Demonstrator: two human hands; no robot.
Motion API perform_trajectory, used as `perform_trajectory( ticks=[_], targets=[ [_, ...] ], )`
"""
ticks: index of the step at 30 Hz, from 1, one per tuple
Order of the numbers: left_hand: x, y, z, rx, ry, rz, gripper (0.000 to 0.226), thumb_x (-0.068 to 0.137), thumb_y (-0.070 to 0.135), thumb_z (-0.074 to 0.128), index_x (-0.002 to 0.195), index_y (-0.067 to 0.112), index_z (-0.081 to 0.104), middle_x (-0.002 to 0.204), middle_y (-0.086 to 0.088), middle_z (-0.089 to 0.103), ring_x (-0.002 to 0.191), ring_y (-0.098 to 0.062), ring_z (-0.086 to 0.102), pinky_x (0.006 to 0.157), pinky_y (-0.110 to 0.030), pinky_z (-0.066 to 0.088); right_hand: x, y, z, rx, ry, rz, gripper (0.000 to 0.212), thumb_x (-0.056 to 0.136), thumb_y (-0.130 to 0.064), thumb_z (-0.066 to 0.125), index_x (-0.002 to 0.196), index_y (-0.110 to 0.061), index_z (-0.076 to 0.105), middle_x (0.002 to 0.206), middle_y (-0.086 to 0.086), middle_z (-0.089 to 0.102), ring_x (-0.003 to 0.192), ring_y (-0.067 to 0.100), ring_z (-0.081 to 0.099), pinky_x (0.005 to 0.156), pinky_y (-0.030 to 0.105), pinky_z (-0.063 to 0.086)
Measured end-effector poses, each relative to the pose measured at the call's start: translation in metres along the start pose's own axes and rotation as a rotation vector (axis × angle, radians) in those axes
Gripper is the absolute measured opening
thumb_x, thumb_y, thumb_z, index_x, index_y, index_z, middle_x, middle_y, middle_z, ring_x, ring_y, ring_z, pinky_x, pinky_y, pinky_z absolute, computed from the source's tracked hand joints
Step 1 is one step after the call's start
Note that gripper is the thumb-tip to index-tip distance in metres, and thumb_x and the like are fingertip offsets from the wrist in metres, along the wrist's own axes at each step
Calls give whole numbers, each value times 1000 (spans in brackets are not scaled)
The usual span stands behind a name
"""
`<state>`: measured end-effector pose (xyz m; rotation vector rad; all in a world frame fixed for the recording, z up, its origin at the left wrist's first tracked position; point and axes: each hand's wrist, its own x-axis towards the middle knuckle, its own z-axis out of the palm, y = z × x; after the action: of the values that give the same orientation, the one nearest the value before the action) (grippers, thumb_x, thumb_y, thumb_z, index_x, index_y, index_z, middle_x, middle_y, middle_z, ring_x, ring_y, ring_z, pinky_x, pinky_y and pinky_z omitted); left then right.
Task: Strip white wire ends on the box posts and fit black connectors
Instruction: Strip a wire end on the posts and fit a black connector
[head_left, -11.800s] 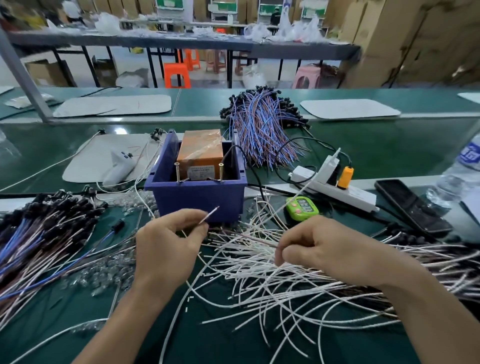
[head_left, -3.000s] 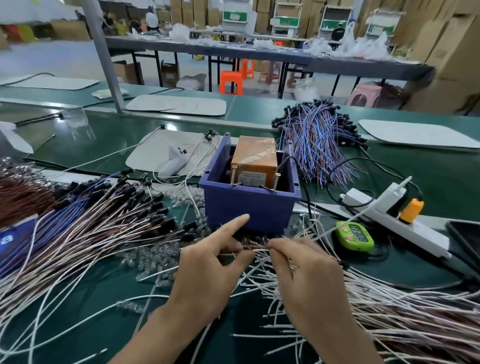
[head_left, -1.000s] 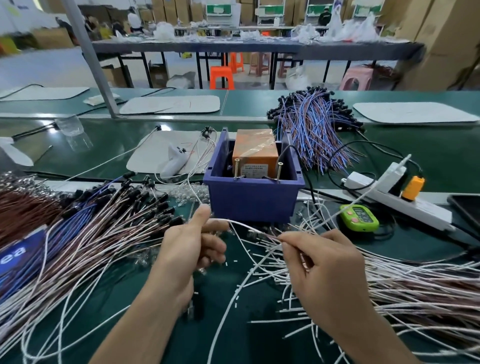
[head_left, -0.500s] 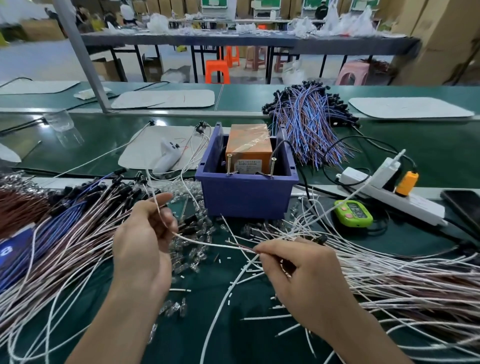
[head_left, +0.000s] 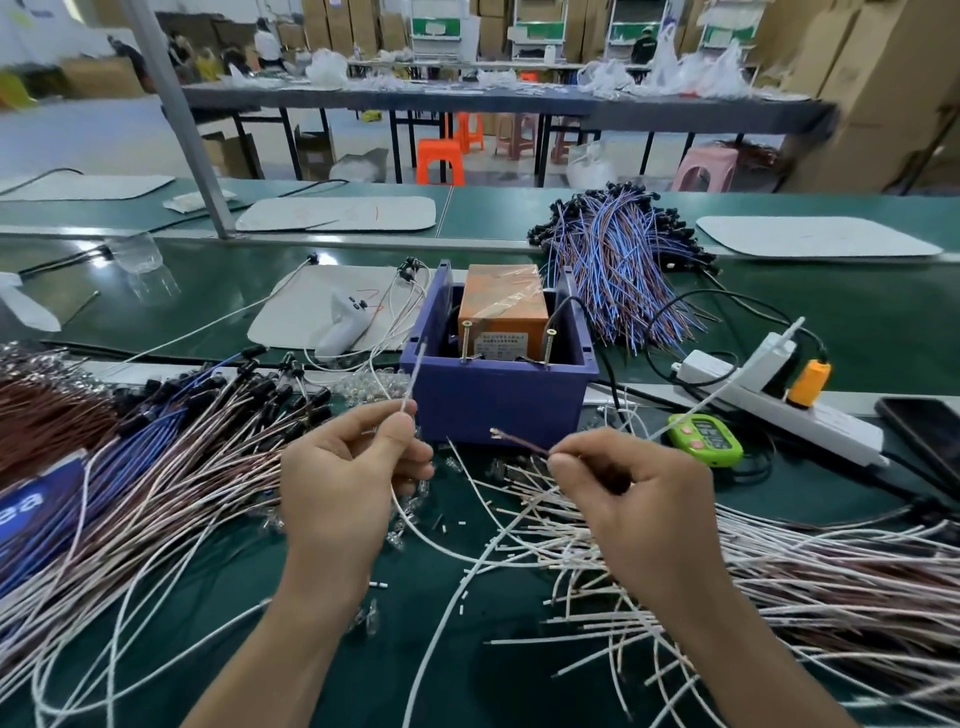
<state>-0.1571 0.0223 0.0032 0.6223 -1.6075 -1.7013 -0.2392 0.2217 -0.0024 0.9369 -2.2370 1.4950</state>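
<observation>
The purple box (head_left: 498, 400) stands just beyond both hands' fingertips. The left hand (head_left: 343, 467) pinches a white wire (head_left: 413, 374) between thumb and forefinger, its end rising above them. The right hand (head_left: 618, 483) pinches a darker wire end (head_left: 517, 441) that points left from its fingertips. The box posts (head_left: 466, 340) stand beyond, untouched.

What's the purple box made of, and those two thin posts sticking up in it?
The purple box looks like moulded plastic: one even colour, dull sheen, thick smooth walls. The two posts look like metal, likely screws: thin, brassy and shiny, with flat heads on top.
</observation>
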Motion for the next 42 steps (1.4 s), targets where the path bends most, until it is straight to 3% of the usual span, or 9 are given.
perform_trajectory(
  ticks=[6,9,12,16,18,21,27,33,42],
  targets=[
    [-5,-5,9,243,9,161,25,93,15,75,79,36,78,56,1,71,45,-14,67,44,-20,52,35,-2,-9,-60,81,-28,8,84,-21,80,77,-25,77,64,-14,68,57,13,63,54,28,50],
    [-6,-9,14,331,57,223,22,92,21,74,83,41,75,49,3,65,37,-15,57,34,-23,43,54,-5,-15,-137,92,-84,15,81,-17,81,71,-24,74,57,-18,61,52,9,57,50,17,41],
    [-4,-11,14,418,54,273,19,91,26,73,86,44,73,49,7,63,41,-21,57,36,-28,43,73,-11,-22,-219,32,-144,15,80,-19,81,69,-25,72,56,-19,59,52,6,57,51,8,35],
    [1,-11,13,423,8,325,14,91,27,73,85,40,74,51,6,63,40,-17,53,38,-20,39,84,-9,-30,-252,-45,-161,16,78,-19,81,67,-25,71,53,-13,58,50,9,55,51,8,35],
    [2,-11,14,409,-13,364,6,88,35,70,87,39,74,52,7,63,42,-18,53,39,-23,41,87,-4,-32,-264,-69,-148,17,77,-17,81,65,-25,71,53,-12,59,50,10,54,52,9,35],
    [6,-13,15,412,-20,411,13,85,45,63,90,40,74,53,7,63,43,-17,55,41,-29,47,88,3,-30,-300,-36,-123,16,76,-18,81,64,-23,70,54,-10,60,52,13,56,53,9,36],
    [13,-20,15,370,-9,378,13,84,47,63,90,44,74,50,4,62,41,-19,54,41,-26,46,87,6,-27,-365,29,-101,17,78,-20,77,63,-22,69,50,-16,58,60,8,60,55,5,36],
    [13,-26,17,342,14,341,11,88,39,65,91,44,74,48,5,63,36,-3,49,40,-14,40,85,3,-25,-372,27,-77,18,79,-19,77,63,-22,69,49,-16,58,60,9,61,55,6,37],
    [17,-27,16,343,49,279,10,90,34,68,83,33,75,48,3,63,36,-7,50,40,-18,43,84,0,-24,-398,19,-52,19,80,-20,77,63,-21,68,49,-15,58,57,9,60,53,6,33]
  ],
)
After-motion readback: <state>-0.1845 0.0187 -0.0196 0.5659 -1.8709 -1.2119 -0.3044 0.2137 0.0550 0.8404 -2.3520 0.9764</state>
